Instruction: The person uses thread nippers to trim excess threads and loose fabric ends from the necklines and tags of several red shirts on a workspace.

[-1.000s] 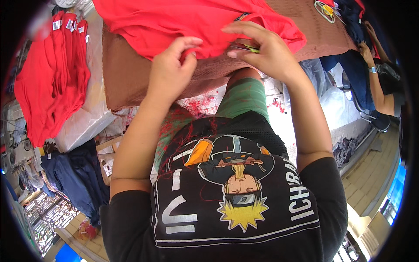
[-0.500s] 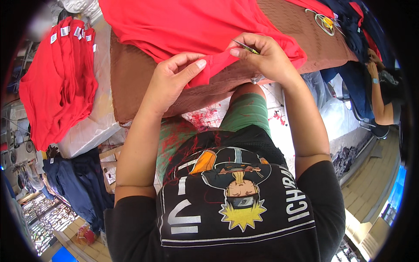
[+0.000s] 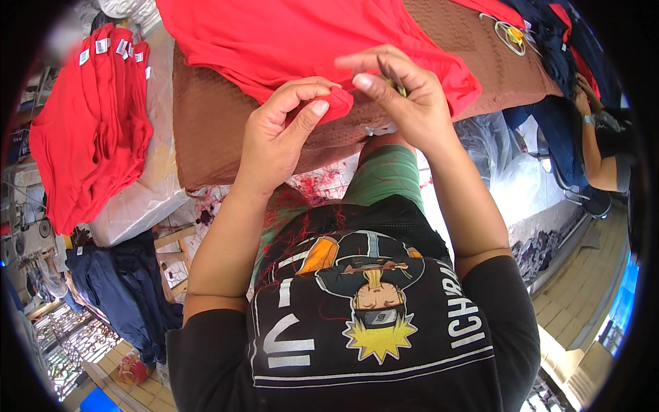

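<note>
A red garment (image 3: 302,38) is spread over the brown covered table in front of me. My left hand (image 3: 281,130) pinches a bunched edge of it between thumb and fingers. Just to the right, my right hand (image 3: 422,103) holds small thread snips (image 3: 391,74), blades pointing up. Its thumb and forefinger are apart and off the cloth, and the fingers are slightly blurred. The snips' grip is mostly hidden in the palm.
Red garments with white tags (image 3: 96,130) hang over a plastic-wrapped stack at left, with dark blue garments (image 3: 123,288) below. A yellow-and-white cord (image 3: 511,38) lies at the table's far right. Red threads cover my lap. Another person's arm (image 3: 594,151) works at right.
My right hand has let go of the red cloth and turned, so the snips point up. The cloth edge is now bunched in my left hand.
</note>
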`<state>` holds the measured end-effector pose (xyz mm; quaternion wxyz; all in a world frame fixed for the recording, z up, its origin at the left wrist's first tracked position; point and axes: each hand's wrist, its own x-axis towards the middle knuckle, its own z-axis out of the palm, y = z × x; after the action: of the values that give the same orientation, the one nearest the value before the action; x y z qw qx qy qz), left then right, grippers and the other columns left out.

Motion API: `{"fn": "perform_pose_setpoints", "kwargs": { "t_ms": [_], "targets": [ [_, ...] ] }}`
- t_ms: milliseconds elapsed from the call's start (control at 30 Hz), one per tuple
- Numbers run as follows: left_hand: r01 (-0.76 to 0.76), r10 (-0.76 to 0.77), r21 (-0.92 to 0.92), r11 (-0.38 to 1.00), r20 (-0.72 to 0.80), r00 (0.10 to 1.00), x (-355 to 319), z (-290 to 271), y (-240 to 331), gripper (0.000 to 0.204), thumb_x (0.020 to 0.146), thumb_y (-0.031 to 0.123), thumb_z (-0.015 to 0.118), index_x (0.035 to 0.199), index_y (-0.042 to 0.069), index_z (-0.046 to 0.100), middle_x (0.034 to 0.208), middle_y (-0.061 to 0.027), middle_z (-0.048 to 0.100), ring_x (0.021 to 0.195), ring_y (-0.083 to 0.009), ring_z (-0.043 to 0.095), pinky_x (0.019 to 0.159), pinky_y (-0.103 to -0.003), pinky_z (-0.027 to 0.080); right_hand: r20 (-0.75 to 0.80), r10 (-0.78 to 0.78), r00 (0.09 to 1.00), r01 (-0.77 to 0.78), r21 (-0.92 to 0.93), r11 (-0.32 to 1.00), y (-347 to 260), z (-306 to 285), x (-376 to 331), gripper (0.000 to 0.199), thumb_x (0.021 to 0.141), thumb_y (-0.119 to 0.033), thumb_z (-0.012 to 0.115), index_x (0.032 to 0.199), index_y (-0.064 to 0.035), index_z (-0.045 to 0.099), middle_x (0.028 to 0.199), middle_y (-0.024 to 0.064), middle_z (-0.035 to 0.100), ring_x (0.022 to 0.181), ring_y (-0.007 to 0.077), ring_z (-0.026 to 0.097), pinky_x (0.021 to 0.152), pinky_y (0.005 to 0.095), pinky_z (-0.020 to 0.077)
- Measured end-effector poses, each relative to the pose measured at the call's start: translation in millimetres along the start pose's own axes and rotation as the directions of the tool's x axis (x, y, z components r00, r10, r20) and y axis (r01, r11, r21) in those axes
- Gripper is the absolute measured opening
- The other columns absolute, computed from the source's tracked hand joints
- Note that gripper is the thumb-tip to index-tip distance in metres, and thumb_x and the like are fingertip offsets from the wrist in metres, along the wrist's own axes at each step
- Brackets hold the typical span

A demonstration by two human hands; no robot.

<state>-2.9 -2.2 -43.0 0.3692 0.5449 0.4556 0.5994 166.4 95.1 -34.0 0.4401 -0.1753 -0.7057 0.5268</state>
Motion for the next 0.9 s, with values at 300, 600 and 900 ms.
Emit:
{"fn": "perform_pose_setpoints", "kwargs": {
  "t_ms": [300,600,900],
  "targets": [
    [-0.116,0.124,0.316,0.942,-0.005,0.992,-3,5,2,0.012,0.083,0.009,0.071,0.093,0.002,0.071,0.102,-0.0082,0.069,0.094,-0.0182,0.061,0.086,-0.030,0.046,0.082,0.225,0.971,-0.233,0.114,0.966,-6,2,-16,0.010,0.084,-0.004,0.070,0.093,-0.0027,0.067,0.094,0.0019,0.066,0.084,0.0090,0.061,0.078,0.0241,0.0488],
    [0.024,-0.005,0.207,0.978,-0.094,0.996,-5,8,0,0.016,0.089,0.011,0.066,0.098,-0.001,0.070,0.103,-0.0095,0.068,0.096,-0.0153,0.061,0.088,-0.028,0.046,0.026,-0.201,0.979,0.192,-0.443,0.876,-16,10,-26,0.020,0.076,-0.001,0.070,0.094,-0.0047,0.062,0.088,0.0084,0.062,0.071,0.0249,0.064,0.063,0.0336,0.0515],
    [0.069,-0.066,0.060,0.996,-0.051,0.996,-4,5,4,0.022,0.097,0.018,0.055,0.099,-0.001,0.068,0.102,-0.0083,0.067,0.094,-0.0147,0.060,0.089,-0.028,0.045,0.077,-0.089,0.993,0.116,-0.527,0.842,-30,-17,-24,0.031,0.080,-0.021,0.074,0.105,-0.0064,0.062,0.091,0.0080,0.062,0.078,0.0244,0.064,0.066,0.0329,0.0499]
  ]
}}
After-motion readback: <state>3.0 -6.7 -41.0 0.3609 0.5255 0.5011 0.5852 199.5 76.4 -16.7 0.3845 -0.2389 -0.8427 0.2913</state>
